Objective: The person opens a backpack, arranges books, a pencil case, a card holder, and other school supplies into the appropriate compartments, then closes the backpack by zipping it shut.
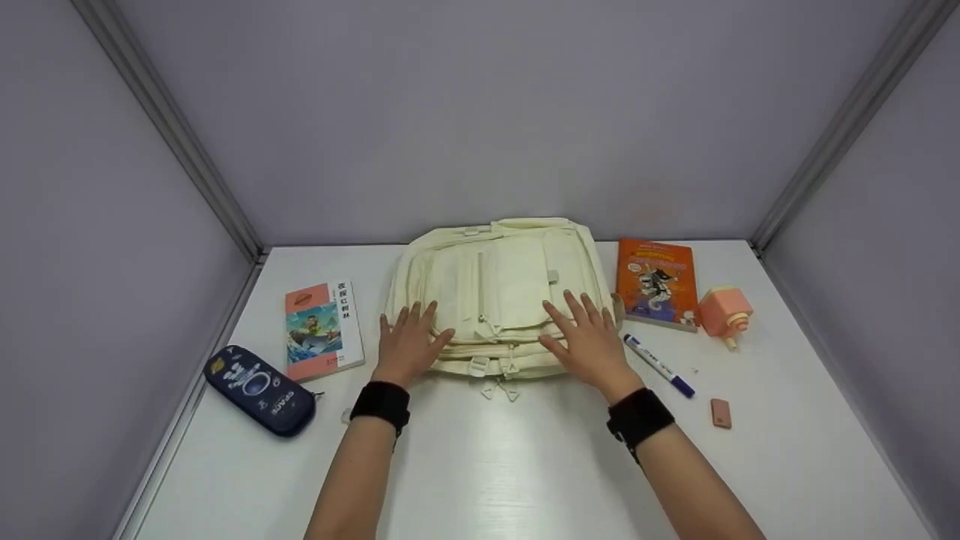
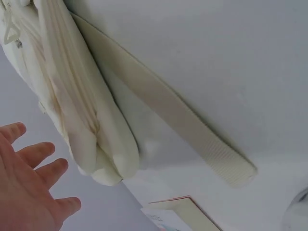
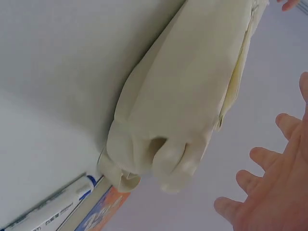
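Note:
A cream backpack (image 1: 514, 281) lies flat at the back middle of the table, its zip pulls toward the front edge. My left hand (image 1: 409, 346) is over its front left corner, fingers spread. Over the front right corner is my right hand (image 1: 592, 349), likewise with spread fingers. Both wrist views show a gap between the fingers and the bag's side, and neither hand grips anything. In the left wrist view a webbing strap (image 2: 163, 108) stretches from under the bag across the table.
Left of the bag lie a pink-bordered book (image 1: 322, 330) and a navy pencil case (image 1: 260, 390). On the right are an orange book (image 1: 658, 285), a pink and cream box-shaped object (image 1: 725, 311), a blue-capped marker (image 1: 660, 365) and a small pinkish eraser-like block (image 1: 721, 413). Walls enclose the table.

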